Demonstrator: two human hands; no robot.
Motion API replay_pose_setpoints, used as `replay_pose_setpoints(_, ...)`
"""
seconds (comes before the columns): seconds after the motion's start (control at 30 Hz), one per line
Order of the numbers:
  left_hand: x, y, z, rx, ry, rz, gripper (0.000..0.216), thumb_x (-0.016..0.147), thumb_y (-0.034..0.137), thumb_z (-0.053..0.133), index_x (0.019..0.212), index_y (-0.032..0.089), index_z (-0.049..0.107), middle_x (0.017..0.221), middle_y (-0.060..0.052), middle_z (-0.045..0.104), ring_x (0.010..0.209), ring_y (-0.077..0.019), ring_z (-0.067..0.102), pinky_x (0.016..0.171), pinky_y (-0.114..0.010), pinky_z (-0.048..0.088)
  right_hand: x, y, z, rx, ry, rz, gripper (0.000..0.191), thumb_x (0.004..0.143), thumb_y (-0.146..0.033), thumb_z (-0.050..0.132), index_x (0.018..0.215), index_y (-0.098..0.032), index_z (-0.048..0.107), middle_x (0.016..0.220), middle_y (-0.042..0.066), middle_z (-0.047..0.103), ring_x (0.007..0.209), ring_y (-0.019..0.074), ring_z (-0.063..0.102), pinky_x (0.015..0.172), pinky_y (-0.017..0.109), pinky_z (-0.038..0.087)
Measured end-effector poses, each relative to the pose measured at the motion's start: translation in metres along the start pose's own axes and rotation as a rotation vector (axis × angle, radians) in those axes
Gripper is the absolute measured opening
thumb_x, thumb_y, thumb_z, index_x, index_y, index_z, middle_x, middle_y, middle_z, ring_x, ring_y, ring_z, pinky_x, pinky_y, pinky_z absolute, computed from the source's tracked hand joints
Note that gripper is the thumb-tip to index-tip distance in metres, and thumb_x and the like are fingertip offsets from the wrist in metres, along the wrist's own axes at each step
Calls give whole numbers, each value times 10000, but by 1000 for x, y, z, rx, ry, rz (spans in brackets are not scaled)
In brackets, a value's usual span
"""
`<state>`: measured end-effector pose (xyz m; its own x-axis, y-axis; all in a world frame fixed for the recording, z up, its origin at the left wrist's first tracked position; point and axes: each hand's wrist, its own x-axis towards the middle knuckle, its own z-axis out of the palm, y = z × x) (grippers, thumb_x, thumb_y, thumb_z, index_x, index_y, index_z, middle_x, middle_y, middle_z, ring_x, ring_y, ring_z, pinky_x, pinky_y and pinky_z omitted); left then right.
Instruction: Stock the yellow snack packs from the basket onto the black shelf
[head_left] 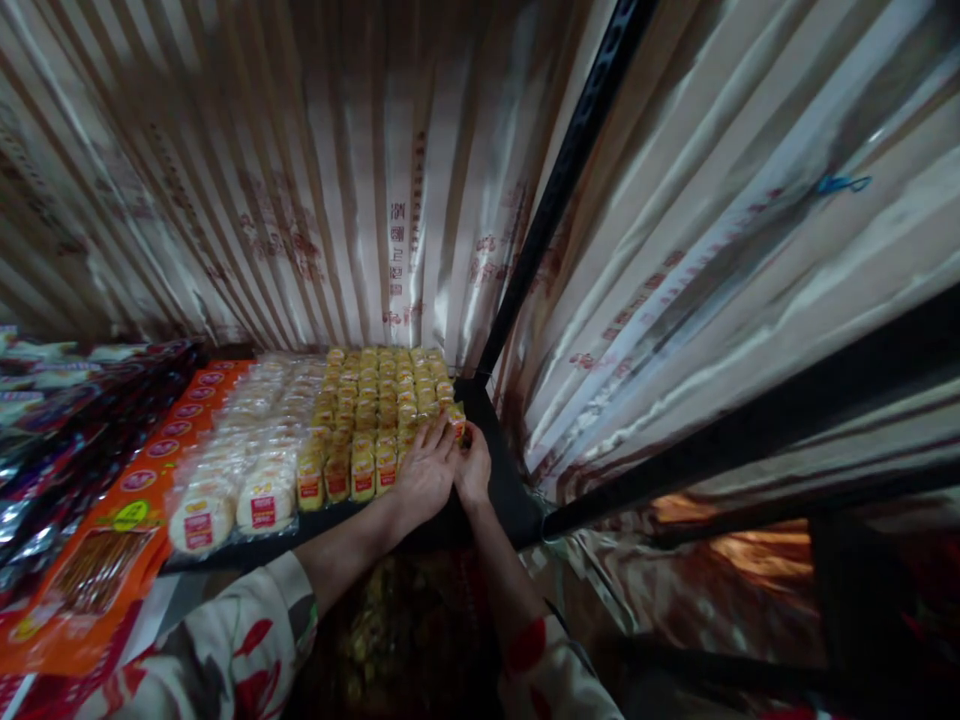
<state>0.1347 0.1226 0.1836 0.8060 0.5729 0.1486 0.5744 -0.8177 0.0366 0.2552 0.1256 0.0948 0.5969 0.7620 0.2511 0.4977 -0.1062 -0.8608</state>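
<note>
Small yellow wrapped snack packets [363,470] with red labels stand in tight rows on a black shelf [506,490]. My left hand [427,468] lies over the right front end of these rows, its fingers stretched out and touching the packets. Close against it, my right hand [472,468] has its fingers curled at the outer right row. At the fingertips of both hands is one yellow snack packet [455,416], tilted a little, gripped by the right fingers as far as I can see. The left hand covers the packets beneath it.
Left of the yellow rows stand clear-wrapped round white crackers [264,500], then orange snack bags [112,560] and dark shiny bags [90,430]. Behind hangs printed sheeting [360,180]. A black upright post [559,200] and a black bar [750,420] frame the right side.
</note>
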Motion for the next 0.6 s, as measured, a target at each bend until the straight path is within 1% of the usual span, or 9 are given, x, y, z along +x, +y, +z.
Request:
replay_pose_setpoints(0.1, 3, -2, -1, 6, -21, -15, 422, 857, 160, 380, 1236, 43, 524, 1393, -165, 428, 1354, -299, 266, 1101, -442, 226, 3, -1, 5, 48, -23, -3, 378, 760, -255, 450, 1096, -128, 568, 1042, 124, 636, 907, 199, 601, 757, 304, 502)
replay_pose_setpoints(0.2, 5, -3, 0, -9, -32, -14, 440, 854, 168, 380, 1257, 39, 502, 1396, -168, 424, 1357, -300, 258, 1105, -450, 215, 2, -1, 4, 53, -27, -24, 414, 759, -225, 431, 1138, -114, 554, 1088, 138, 622, 953, 202, 596, 813, 317, 490)
replay_pose_setpoints(0.33, 5, -3, 3, -52, -48, -12, 464, 833, 152, 392, 1271, 27, 482, 1388, -183, 428, 1364, -312, 234, 1107, -470, 200, 1, -1, 0, -89, 2, -40, 426, 784, -246, 442, 1170, -112, 561, 1091, 148, 630, 1000, 240, 569, 890, 400, 444)
replay_pose_setpoints(0.4, 5, -3, 5, -69, -41, -10, 464, 830, 151, 396, 1265, 17, 483, 1383, -193, 430, 1365, -315, 228, 1110, -474, 195, 1, 0, 0, -126, -9, -51, 435, 794, -230, 417, 1183, -105, 563, 1109, 157, 625, 1020, 249, 555, 901, 416, 433)
replay_pose_setpoints(0.5, 5, -3, 8, -90, -23, -6, 452, 828, 149, 401, 1251, 17, 491, 1379, -202, 429, 1368, -303, 229, 1111, -478, 195, 1, 1, 3, -121, -52, -73, 452, 784, -172, 363, 1175, -100, 577, 1158, 159, 602, 1056, 238, 541, 919, 396, 428)
replay_pose_setpoints(0.6, 6, -3, 9, -106, -26, -20, 453, 828, 140, 397, 1254, 16, 487, 1386, -204, 419, 1370, -296, 226, 1115, -478, 187, 3, 4, 6, -121, -76, -86, 450, 781, -150, 358, 1163, -127, 593, 1135, 132, 613, 1072, 217, 536, 932, 369, 424)
